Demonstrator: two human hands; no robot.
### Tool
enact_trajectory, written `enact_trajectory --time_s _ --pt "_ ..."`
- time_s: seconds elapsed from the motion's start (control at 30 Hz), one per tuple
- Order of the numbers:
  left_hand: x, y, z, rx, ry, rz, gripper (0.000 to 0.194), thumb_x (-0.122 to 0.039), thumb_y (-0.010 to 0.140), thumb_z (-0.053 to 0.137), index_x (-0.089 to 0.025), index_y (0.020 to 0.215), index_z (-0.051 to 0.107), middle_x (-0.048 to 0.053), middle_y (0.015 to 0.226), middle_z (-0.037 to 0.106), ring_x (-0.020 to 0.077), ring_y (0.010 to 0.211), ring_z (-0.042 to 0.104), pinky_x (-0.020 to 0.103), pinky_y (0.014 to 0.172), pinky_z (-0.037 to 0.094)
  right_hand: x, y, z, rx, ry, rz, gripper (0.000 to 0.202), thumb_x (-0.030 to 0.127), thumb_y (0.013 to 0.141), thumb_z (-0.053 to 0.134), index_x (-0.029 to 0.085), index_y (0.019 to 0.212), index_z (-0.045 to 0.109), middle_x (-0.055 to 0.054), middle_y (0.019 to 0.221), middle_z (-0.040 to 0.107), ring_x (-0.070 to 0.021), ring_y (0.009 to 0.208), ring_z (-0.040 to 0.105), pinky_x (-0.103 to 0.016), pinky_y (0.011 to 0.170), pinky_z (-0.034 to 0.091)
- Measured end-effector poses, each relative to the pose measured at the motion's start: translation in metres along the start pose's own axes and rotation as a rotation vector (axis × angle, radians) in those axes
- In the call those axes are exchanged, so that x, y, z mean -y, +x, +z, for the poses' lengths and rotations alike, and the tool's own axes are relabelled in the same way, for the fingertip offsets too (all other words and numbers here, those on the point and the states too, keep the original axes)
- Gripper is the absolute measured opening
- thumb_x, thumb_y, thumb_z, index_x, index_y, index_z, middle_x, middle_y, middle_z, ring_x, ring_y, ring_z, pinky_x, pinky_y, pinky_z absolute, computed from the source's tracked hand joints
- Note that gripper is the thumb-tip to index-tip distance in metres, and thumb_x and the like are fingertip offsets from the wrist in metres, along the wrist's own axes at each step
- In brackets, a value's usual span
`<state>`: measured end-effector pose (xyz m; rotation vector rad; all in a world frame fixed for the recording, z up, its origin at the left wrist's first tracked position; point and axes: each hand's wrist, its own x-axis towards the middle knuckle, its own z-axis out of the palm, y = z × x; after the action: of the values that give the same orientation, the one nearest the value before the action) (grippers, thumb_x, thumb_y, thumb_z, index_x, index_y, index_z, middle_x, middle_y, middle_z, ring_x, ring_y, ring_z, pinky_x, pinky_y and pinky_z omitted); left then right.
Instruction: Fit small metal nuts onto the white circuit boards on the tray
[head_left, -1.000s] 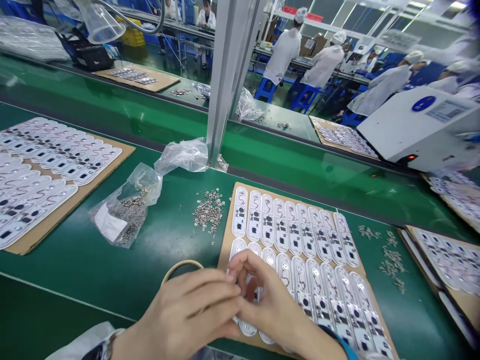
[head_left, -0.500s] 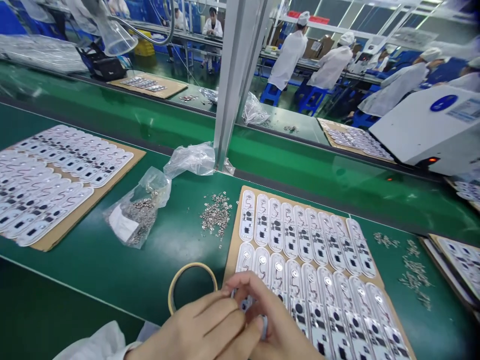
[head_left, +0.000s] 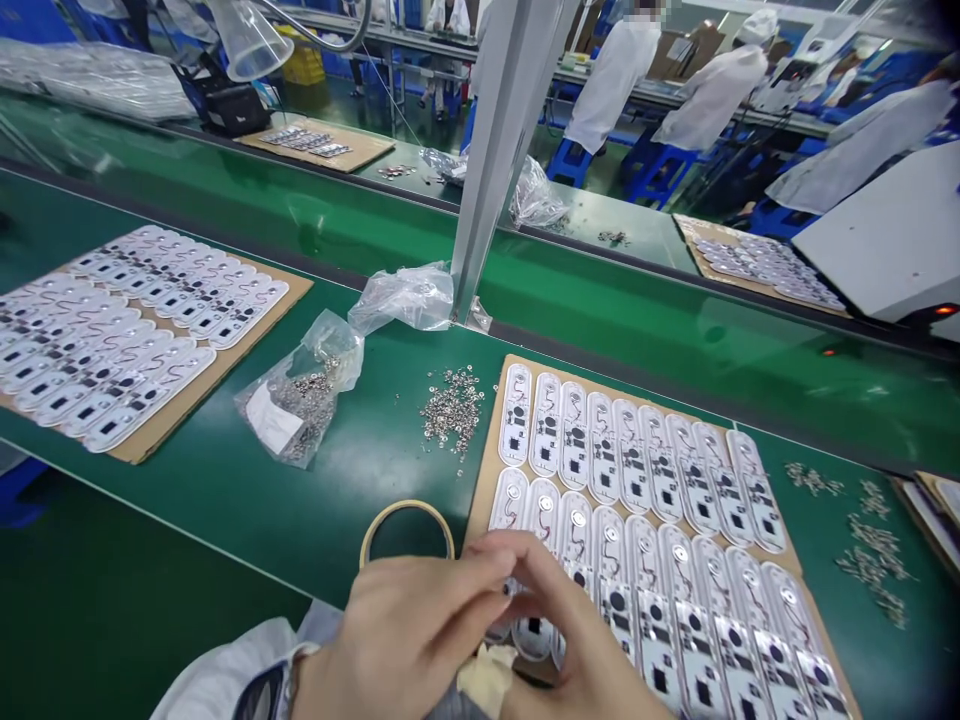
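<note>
My left hand (head_left: 401,625) and my right hand (head_left: 574,630) meet at the lower middle, fingertips pinched together and touching. Whatever lies between those fingertips is hidden. A crumpled beige piece of tape (head_left: 486,680) shows on a digit between the hands, with a greyish band beside it. Under and beyond my right hand lies a cardboard sheet (head_left: 486,500) carrying rows of white oval casings (head_left: 634,455) with circuit boards and thin wires. A roll of masking tape (head_left: 405,506) lies just behind my left hand, partly covered by it.
Small metal parts (head_left: 452,408) lie heaped beside a clear bag (head_left: 300,400) of similar parts. Another cardboard sheet (head_left: 289,308) with casings is at left. Screw-like pieces (head_left: 874,550) lie at right. A metal post (head_left: 499,150) rises at the bench's back edge; people in white coats sit beyond.
The view has shifted, so the bench items sit farther right. My hands remain together; the beige tape piece and a dark watch on my left wrist now show.
</note>
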<state>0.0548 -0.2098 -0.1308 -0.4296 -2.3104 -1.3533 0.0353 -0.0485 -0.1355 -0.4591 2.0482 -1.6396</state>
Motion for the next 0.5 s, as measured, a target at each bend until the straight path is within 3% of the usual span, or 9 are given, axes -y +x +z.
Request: enact_trajectory --time_s 0.07,0.17,0.23,0.3,0.33,0.4,0.5 --pt "0.001 -0.001 -0.007 0.152 -0.253 -0.293 0.021 -0.019 0.088 0.047 -0.023 0.088 0.067 -0.009 0.074 0.070 -0.0039 0.063 0.065 -0.003 0.064 0.048 -0.002 0.000 0.000 -0.027 -0.015 -0.096 0.054 0.016 0.069 0.066 0.033 0.116 0.044 0.002 0.092 0.060 -0.0080 0.069 0.057 -0.016 0.060 0.050" --pt "0.004 0.003 -0.018 0.478 -0.611 -0.700 0.033 -0.040 0.089 0.042 -0.024 0.092 0.070 -0.002 0.084 0.070 -0.0008 0.075 0.065 0.001 0.068 0.049 -0.002 0.003 -0.003 -0.043 -0.050 -0.196 0.060 0.014 0.067 0.068 0.033 0.118 0.043 0.002 0.091 0.059 -0.0084 0.070 0.059 -0.016 0.059 0.049" --pt "0.005 0.008 -0.021 0.723 -0.820 -0.835 0.038 -0.048 0.083 0.050 -0.017 0.093 0.069 0.001 0.082 0.065 -0.0005 0.071 0.058 0.003 0.065 0.045 0.000 0.005 -0.006 -0.052 -0.108 -0.237 0.065 0.012 0.065 0.067 0.031 0.121 0.043 0.001 0.091 0.059 -0.0089 0.069 0.058 -0.016 0.058 0.048" --pt "0.004 0.012 -0.019 0.927 -1.004 -0.896 0.036 -0.044 0.080 0.056 -0.010 0.084 0.067 -0.001 0.069 0.053 -0.0029 0.061 0.042 0.005 0.058 0.035 0.002 0.005 -0.008 -0.046 -0.166 -0.246 0.066 0.012 0.063 0.066 0.031 0.122 0.044 0.001 0.092 0.058 -0.0097 0.070 0.058 -0.017 0.058 0.048" --pt "0.004 0.012 -0.017 0.976 -1.062 -0.913 0.034 -0.042 0.080 0.057 -0.008 0.079 0.065 -0.002 0.065 0.047 -0.0032 0.058 0.036 0.007 0.056 0.030 0.002 0.004 -0.008 -0.036 -0.182 -0.248 0.065 0.012 0.064 0.065 0.031 0.122 0.044 0.000 0.092 0.058 -0.0099 0.070 0.058 -0.017 0.059 0.048" --pt "0.004 0.010 -0.011 0.965 -1.096 -0.943 0.035 -0.041 0.080 0.057 -0.007 0.076 0.063 -0.003 0.063 0.039 -0.0026 0.058 0.031 0.010 0.055 0.026 0.003 0.002 -0.010 -0.017 -0.190 -0.232 0.063 0.013 0.067 0.065 0.032 0.123 0.043 0.000 0.094 0.058 -0.0104 0.072 0.058 -0.018 0.061 0.049" --pt "0.005 0.002 -0.006 0.911 -0.972 -0.905 0.041 -0.049 0.079 0.057 -0.014 0.097 0.068 -0.003 0.062 0.038 -0.0019 0.055 0.028 0.012 0.053 0.023 0.002 -0.002 -0.010 0.012 -0.141 -0.108 0.058 0.015 0.071 0.066 0.035 0.121 0.042 0.000 0.098 0.058 -0.0124 0.082 0.059 -0.020 0.066 0.050"
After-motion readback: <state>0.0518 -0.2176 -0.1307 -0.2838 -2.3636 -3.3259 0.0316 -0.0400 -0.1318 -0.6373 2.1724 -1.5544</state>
